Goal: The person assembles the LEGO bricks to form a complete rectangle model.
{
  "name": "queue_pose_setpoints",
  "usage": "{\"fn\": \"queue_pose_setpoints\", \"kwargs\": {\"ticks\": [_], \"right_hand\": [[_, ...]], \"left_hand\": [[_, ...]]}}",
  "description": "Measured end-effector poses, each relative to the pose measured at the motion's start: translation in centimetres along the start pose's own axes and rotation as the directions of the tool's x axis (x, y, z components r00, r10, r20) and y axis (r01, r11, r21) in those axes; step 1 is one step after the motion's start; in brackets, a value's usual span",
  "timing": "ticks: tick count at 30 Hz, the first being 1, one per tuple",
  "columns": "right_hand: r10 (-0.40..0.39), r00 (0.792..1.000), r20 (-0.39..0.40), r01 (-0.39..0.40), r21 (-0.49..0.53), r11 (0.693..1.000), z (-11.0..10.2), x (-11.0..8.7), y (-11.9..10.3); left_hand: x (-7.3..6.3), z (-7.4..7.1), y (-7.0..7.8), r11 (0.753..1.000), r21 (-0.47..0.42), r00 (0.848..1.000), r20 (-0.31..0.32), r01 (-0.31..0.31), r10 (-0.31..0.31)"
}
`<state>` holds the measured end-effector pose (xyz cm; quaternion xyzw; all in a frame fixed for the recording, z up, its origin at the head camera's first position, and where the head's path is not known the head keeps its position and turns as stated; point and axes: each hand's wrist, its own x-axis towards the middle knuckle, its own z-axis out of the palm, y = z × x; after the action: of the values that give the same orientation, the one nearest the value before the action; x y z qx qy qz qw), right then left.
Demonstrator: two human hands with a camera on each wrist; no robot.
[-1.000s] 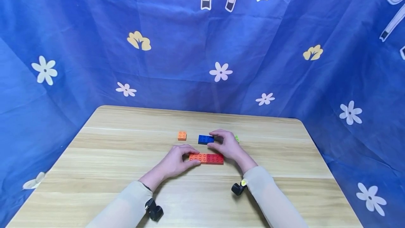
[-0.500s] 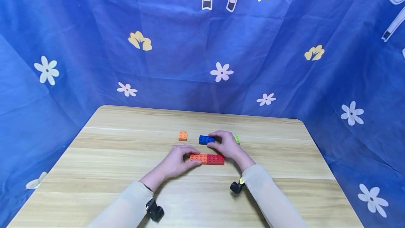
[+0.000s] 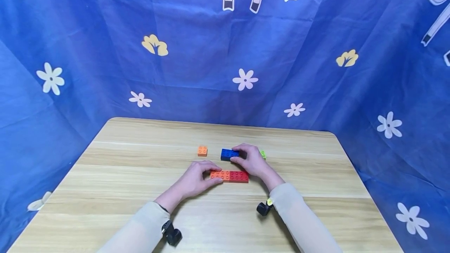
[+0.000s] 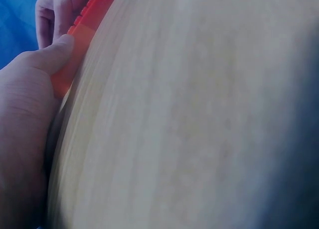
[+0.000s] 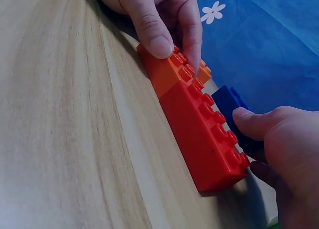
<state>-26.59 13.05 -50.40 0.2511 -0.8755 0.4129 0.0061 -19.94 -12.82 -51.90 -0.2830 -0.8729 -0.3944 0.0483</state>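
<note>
Left hand (image 3: 197, 178): pinching the long orange brick (image 3: 225, 175), thumb on near side, fingers on far side. Right hand (image 3: 251, 161): thumb and fingers closed around the right end of the blue brick (image 3: 227, 154). Neither hand is wide.

Positions, head view: orange brick just below frame centre, red brick (image 3: 239, 177) end to end with it on the right, studs up. Blue brick is a bit above that row, apart from it. Can't tell if blue is touching the counter (image 3: 123, 190) or slightly raised.

Handling, my read: left anchors the row, right controls blue. Keep left pressure light and downward so orange and red don't shear at the joint. Grip on blue is at one end, so it may yaw or tip; shift toward its middle if there's room. Keep it level, clear the red studs, square it up before any pressing. Keep right knuckles off the lime green brick (image 3: 263, 154) just right of that hand, mostly hidden.

Containers: none seen. The small orange brick (image 3: 202, 151) sits directly on the counter, upper left of the row.
</note>
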Motion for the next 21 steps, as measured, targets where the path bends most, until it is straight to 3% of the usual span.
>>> {"fn": "queue_pose_setpoints", "kwargs": {"ticks": [10, 21], "right_hand": [[-0.025, 1.0, 0.011, 0.024, 0.078, 0.997, -0.8, -0.6, -0.6], [-0.031, 0.999, 0.03, 0.028, 0.088, 0.996, -1.3, -1.6, -1.3]], "left_hand": [[0.1, 0.1, 0.0, 1.0, 0.003, 1.0, 0.005, 0.003, -0.003], [0.1, 0.2, -0.2, 1.0, 0.003, 1.0, 0.001, -0.002, 0.002]]}}
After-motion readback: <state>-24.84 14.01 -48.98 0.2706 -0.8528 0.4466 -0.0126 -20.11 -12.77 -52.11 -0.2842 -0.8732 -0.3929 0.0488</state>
